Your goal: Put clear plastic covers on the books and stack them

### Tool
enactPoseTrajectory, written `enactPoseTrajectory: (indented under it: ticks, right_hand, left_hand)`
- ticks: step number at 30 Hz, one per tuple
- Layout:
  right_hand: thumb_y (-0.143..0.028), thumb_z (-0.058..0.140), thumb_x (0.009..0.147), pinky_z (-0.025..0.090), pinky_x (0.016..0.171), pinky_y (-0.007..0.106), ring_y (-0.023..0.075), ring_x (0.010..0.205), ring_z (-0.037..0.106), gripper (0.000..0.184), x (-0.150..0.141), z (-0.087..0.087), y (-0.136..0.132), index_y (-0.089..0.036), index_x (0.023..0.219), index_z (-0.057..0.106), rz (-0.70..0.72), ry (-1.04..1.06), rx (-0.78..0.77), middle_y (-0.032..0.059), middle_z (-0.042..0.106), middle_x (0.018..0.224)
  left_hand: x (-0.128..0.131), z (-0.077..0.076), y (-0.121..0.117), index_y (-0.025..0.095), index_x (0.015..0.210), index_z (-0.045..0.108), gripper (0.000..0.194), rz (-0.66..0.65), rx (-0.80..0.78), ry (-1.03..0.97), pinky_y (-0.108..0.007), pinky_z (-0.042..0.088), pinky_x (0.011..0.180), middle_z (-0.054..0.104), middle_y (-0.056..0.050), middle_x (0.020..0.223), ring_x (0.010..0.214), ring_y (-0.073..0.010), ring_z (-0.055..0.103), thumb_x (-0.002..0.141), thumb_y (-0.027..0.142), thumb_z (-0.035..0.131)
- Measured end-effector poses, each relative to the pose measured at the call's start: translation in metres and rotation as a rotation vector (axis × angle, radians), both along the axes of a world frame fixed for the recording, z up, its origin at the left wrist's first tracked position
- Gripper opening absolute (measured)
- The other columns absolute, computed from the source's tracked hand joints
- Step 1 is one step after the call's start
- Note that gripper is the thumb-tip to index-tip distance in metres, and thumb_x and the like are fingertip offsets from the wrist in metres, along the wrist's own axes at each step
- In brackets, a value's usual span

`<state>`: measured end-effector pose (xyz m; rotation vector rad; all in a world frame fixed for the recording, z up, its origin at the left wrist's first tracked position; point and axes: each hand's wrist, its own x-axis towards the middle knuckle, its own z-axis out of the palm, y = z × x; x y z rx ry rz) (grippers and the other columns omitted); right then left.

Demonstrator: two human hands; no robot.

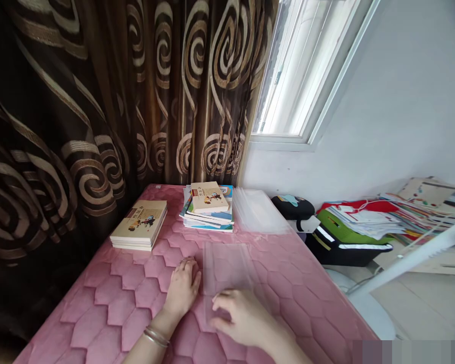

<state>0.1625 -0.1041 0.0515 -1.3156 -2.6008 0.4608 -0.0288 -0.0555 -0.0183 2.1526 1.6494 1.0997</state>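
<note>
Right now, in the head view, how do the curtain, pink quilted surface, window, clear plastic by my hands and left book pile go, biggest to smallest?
1. Curtain
2. Pink quilted surface
3. Window
Unsure: clear plastic versus left book pile; the plastic is nearer the camera and partly hidden by your right hand.

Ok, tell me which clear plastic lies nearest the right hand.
The clear plastic piece partly hidden by the right hand; the other clear sheets lie farther off, beside the book pile showing blue.
</note>
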Motion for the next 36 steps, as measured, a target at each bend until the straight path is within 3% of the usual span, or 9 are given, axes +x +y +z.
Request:
enactPoseTrajectory:
  ticks: [3,7,11,16,21,26,29,32,36]
  right_hand:
    - [-0.037,0.04,0.094,0.045,0.074,0.023,0.0148,0.083,0.066,0.029,0.028,0.0,0.017,-0.026,0.091,0.067,-0.255,0.155,0.055,0.0016,0.072,0.091]
    - [-0.035,0.037,0.093,0.047,0.076,0.03,0.0239,0.092,0.066,0.035,0.072,-0.024,0.04,-0.016,0.1,0.066,-0.712,-0.005,0.098,0.0136,0.071,0.099]
    - [-0.038,0.045,0.088,0.048,0.078,0.03,0.0237,0.09,0.067,0.03,0.093,-0.043,0.051,-0.018,0.094,0.066,-0.672,0.102,-0.058,0.0096,0.073,0.089]
    - [-0.052,0.042,0.087,0.053,0.068,0.03,0.0201,0.075,0.068,0.039,0.075,-0.036,0.046,-0.023,0.101,0.064,-0.612,0.577,-0.249,0.0036,0.072,0.083]
    - [-0.061,0.032,0.091,0.047,0.094,0.034,0.0208,0.107,0.061,0.055,0.031,-0.021,0.022,-0.022,0.117,0.062,-0.367,0.803,-0.334,0.008,0.068,0.11]
    - [-0.045,0.033,0.096,0.046,0.096,0.031,0.0186,0.108,0.06,0.039,0.004,-0.013,0.005,-0.026,0.11,0.065,-0.176,0.666,-0.147,0.0054,0.066,0.115]
    - [-0.037,0.033,0.096,0.051,0.086,0.03,0.0184,0.095,0.064,0.034,0.015,-0.018,0.015,-0.027,0.101,0.066,-0.351,0.524,0.036,0.0044,0.068,0.102]
    - [-0.031,0.035,0.094,0.049,0.086,0.039,0.0263,0.097,0.063,0.034,0.036,-0.034,0.032,-0.018,0.103,0.065,-0.626,0.234,0.212,0.0126,0.067,0.103]
    - [-0.031,0.042,0.089,0.05,0.083,0.039,0.029,0.1,0.063,0.039,0.047,-0.056,0.046,-0.01,0.118,0.058,-0.722,0.13,0.136,0.0184,0.065,0.11]
  left_hand:
    - [0.003,-0.001,-0.001,0.02,0.102,0.058,0.027,0.018,-0.017,0.042,-0.046,0.046,0.098,0.062,-0.01,0.118,0.115,-0.0242,0.055,0.077,0.015,0.051]
    - [0.006,0.003,-0.003,0.021,0.102,0.061,0.029,0.024,-0.085,0.096,-0.044,0.044,0.099,0.058,-0.01,0.122,0.118,-0.0233,0.053,0.077,0.011,0.051]
    - [0.008,0.01,-0.006,0.022,0.1,0.063,0.027,0.024,-0.144,0.142,-0.044,0.042,0.101,0.056,-0.009,0.126,0.121,-0.0238,0.049,0.079,0.011,0.049]
    - [0.014,0.034,-0.017,0.021,0.097,0.064,0.023,-0.069,-0.105,-0.006,-0.044,0.04,0.101,0.061,-0.01,0.116,0.115,-0.0243,0.053,0.089,0.025,0.042]
    - [0.024,0.061,-0.033,0.02,0.103,0.061,0.037,-0.196,-0.282,-0.333,-0.033,0.047,0.087,0.068,-0.007,0.098,0.096,-0.0209,0.062,0.094,0.042,0.033]
    - [0.022,0.042,-0.024,0.016,0.104,0.052,0.03,-0.125,-0.454,-0.538,-0.026,0.046,0.055,0.06,0.003,0.063,0.055,-0.0148,0.059,0.081,0.036,0.051]
    - [0.015,0.026,-0.015,0.017,0.101,0.049,0.03,-0.065,-0.498,-0.592,-0.023,0.041,0.046,0.054,0.007,0.057,0.046,-0.0126,0.055,0.075,0.032,0.052]
    - [0.008,0.02,-0.011,0.019,0.1,0.047,0.029,-0.038,-0.515,-0.617,-0.022,0.039,0.044,0.054,0.007,0.058,0.045,-0.0118,0.055,0.074,0.033,0.052]
    - [0.004,0.024,-0.011,0.02,0.097,0.051,0.025,-0.001,-0.486,-0.543,-0.022,0.04,0.047,0.053,0.008,0.057,0.046,-0.0111,0.055,0.074,0.03,0.053]
